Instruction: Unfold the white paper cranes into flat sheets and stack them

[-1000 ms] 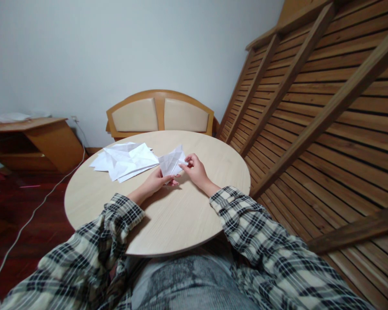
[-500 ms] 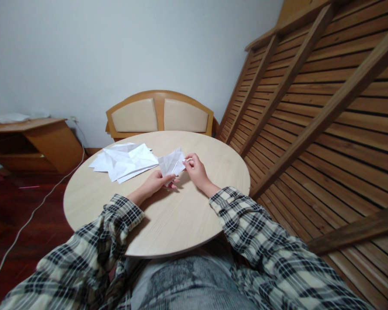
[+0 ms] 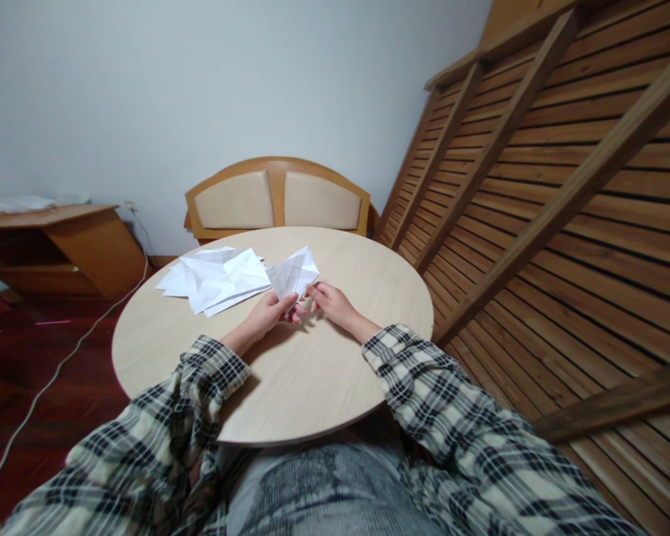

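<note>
A small folded piece of white paper (image 3: 295,271), creased and roughly kite-shaped, is held above the table. My left hand (image 3: 272,310) grips its lower end, thumb on top and fingers underneath. At its lower right edge, my right hand (image 3: 330,301) pinches the paper between thumb and fingers. Left of it, a loose pile of creased white sheets (image 3: 217,277) lies on the round pale wooden table (image 3: 313,387).
Beyond the table stands a wooden headboard (image 3: 278,195) with two cream panels. Slatted wooden boards (image 3: 536,193) lean along the right side. A low desk (image 3: 94,246) and a white cable (image 3: 61,365) are on the left.
My right hand has slid down from the paper's right corner to its lower right edge. The folded paper has tilted, its upper corner now higher. My left hand keeps its grip.
</note>
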The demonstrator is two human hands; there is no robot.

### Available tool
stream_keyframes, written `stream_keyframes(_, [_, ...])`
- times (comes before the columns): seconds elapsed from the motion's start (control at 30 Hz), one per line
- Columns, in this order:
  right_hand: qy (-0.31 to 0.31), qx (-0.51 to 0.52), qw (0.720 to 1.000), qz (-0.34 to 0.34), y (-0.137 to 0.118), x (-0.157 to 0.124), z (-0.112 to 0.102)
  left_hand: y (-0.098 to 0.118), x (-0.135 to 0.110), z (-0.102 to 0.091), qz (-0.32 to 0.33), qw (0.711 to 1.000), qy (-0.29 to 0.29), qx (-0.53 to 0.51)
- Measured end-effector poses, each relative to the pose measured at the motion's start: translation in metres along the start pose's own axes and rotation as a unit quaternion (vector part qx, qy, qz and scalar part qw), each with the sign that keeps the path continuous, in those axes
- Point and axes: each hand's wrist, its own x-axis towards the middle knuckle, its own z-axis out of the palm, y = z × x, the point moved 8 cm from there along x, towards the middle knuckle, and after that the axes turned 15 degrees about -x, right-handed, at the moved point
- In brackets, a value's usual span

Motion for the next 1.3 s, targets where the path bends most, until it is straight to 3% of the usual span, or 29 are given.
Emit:
stream_keyframes(0.07, [-0.048,0.018,0.998,-0.021,-0.007,-0.003,0.010,-0.003,0.000,0.004,-0.009,1.000,-0.025,-0.011])
stream_keyframes(0.13, [-0.056,0.020,0.998,-0.030,-0.011,-0.005,0.012,-0.007,0.000,0.007,-0.020,0.999,-0.045,-0.021])
stream_keyframes(0.33, [0.018,-0.041,0.998,-0.049,-0.014,-0.004,-0.003,-0.012,0.001,0.007,-0.024,0.998,-0.051,-0.018])
stream_keyframes(0.8, [0.128,-0.033,0.991,-0.019,-0.011,-0.001,-0.025,-0.011,-0.002,0.010,-0.035,0.996,-0.065,0.041])
stream_keyframes(1.3, [0.156,0.028,0.987,-0.007,-0.003,0.003,-0.031,-0.006,-0.005,0.020,-0.050,0.990,-0.098,0.083])
